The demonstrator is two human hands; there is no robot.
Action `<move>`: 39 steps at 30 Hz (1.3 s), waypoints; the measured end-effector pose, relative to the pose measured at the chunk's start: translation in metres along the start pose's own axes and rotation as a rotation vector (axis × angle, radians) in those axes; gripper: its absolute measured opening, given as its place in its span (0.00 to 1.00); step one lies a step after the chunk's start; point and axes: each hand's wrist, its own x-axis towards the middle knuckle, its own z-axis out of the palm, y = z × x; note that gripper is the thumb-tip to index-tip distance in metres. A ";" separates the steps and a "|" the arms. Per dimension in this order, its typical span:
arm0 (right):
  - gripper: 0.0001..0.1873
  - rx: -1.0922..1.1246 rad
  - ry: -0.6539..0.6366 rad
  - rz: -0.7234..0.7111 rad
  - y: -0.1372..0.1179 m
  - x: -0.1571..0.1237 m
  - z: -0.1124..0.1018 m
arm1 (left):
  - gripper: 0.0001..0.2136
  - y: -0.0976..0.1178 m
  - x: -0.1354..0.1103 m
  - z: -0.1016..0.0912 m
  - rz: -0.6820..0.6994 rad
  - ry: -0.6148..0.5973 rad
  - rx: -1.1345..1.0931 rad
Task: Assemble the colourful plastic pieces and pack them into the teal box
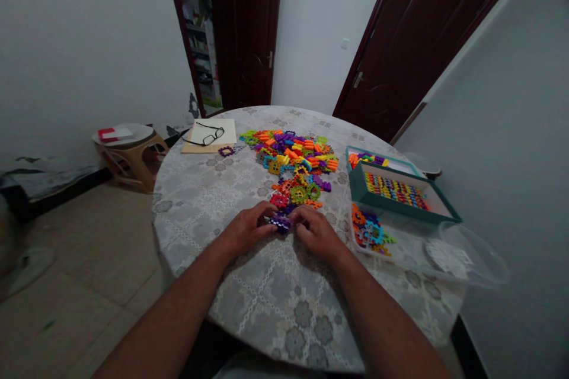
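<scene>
Between my two hands is a small cluster of purple plastic building pieces (281, 224), low over the near side of the table. My left hand (252, 225) pinches its left side with thumb and fingers. On the other side, my right hand (315, 230) has curled fingers touching the cluster's right edge. Just beyond the fingers lies a red gear-shaped piece (279, 200), with a green gear-shaped piece (299, 193) close by. A large heap of colourful interlocking pieces (293, 151) spreads behind them. My fingers partly cover the purple pieces.
A round table with a patterned cloth (191, 201) carries everything. To the right stand a green box (368, 192) of colourful rows and a clear tray (355, 243) of loose pieces, with a transparent lid (484, 257) beyond. Black glasses (208, 139) rest on paper at the back left.
</scene>
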 end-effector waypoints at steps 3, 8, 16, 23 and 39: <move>0.20 -0.195 0.083 -0.081 0.006 0.003 0.003 | 0.23 -0.002 0.000 0.000 0.031 -0.015 -0.020; 0.19 -0.430 -0.069 -0.056 0.007 0.005 0.007 | 0.13 -0.004 0.001 0.001 0.097 -0.017 0.044; 0.20 -0.346 0.111 -0.114 0.019 0.004 0.007 | 0.10 -0.001 0.002 0.001 0.101 -0.017 0.070; 0.11 -0.137 0.230 -0.100 0.025 0.005 -0.001 | 0.13 0.000 0.002 0.003 0.099 0.008 0.104; 0.15 -0.580 0.662 -0.010 -0.008 -0.006 -0.066 | 0.07 -0.003 0.002 0.004 0.122 0.032 0.221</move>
